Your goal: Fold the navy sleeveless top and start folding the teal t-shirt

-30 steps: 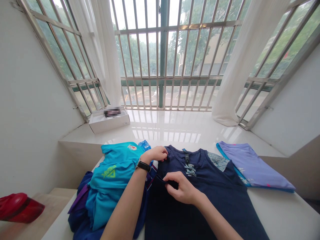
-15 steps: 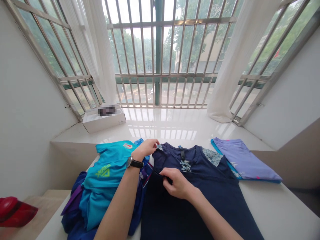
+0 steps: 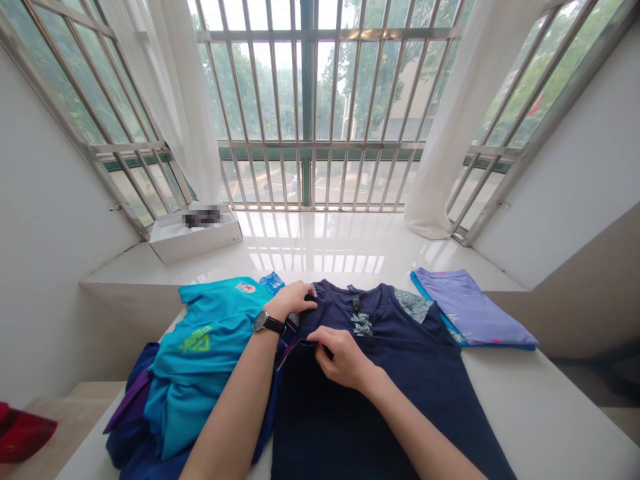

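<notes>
A navy blue shirt (image 3: 395, 380) lies spread on the white table, its neckline toward the window and its patterned sleeve on the right side. My left hand (image 3: 294, 299), with a watch on the wrist, pinches the shirt at its left shoulder. Lower down on the same side, my right hand (image 3: 340, 357) grips the fabric near the armhole between thumb and fingers. Just left of my left forearm lies a turquoise T-shirt (image 3: 215, 373) on top of other blue and purple clothes.
A folded lavender garment (image 3: 475, 307) over a turquoise one lies at the table's right. Behind, a white box (image 3: 197, 243) stands on the glossy window sill (image 3: 320, 243), before barred windows and white curtains. A red object (image 3: 25, 433) is at lower left.
The whole view has shifted slightly, so things appear a little further left. Both hands keep hold of the navy shirt at nearly the same spots; the left shoulder fabric looks slightly flatter.
</notes>
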The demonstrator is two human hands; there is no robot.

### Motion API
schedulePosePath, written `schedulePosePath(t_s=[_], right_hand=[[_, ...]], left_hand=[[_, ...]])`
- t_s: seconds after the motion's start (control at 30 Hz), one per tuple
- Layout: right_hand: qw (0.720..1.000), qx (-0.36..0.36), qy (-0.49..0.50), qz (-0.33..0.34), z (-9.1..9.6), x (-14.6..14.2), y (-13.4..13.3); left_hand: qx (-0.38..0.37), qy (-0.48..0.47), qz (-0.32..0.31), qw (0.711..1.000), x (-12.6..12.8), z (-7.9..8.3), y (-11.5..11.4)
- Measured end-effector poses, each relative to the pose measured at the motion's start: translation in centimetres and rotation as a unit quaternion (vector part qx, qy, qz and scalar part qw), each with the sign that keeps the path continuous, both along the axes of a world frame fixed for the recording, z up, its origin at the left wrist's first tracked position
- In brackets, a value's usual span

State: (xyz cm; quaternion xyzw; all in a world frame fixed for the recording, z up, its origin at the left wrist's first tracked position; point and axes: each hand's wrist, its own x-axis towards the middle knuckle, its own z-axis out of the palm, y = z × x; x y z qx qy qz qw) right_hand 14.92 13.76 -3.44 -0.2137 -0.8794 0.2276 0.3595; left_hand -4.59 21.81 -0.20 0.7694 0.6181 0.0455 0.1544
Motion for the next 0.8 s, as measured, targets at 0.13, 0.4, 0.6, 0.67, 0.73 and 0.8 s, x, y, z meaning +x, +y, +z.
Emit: schedulePosePath(t_s=[0.13,0.4,0.6,0.67,0.73,0.8], right_hand=[[1.000,0.008,0.011,-0.021,0.0,-0.1,0.1],[0.993,0.010,-0.053,-0.102,-1.0,-0.2,0.7],[0.990,0.016,-0.119,-0.079,-1.3,0.0,1.1],[0.992,0.025,-0.109,-0.063,-1.3,-0.1,1.0],[0.993,0.033,-0.090,-0.065,-1.3,-0.2,0.9],[0.992,0.035,-0.081,-0.085,-1.3,-0.4,0.8]], left_hand=[[0.017,0.020,0.026,0.999,0.1,-0.2,0.2],[0.029,0.068,0.097,0.993,0.3,-0.1,-0.3],[0.044,0.068,0.096,0.992,0.6,0.2,-0.5],[0.055,0.066,0.092,0.992,0.7,0.2,-0.5],[0.062,0.066,0.091,0.992,0.8,0.1,-0.5],[0.062,0.071,0.091,0.991,0.8,-0.1,-0.5]])
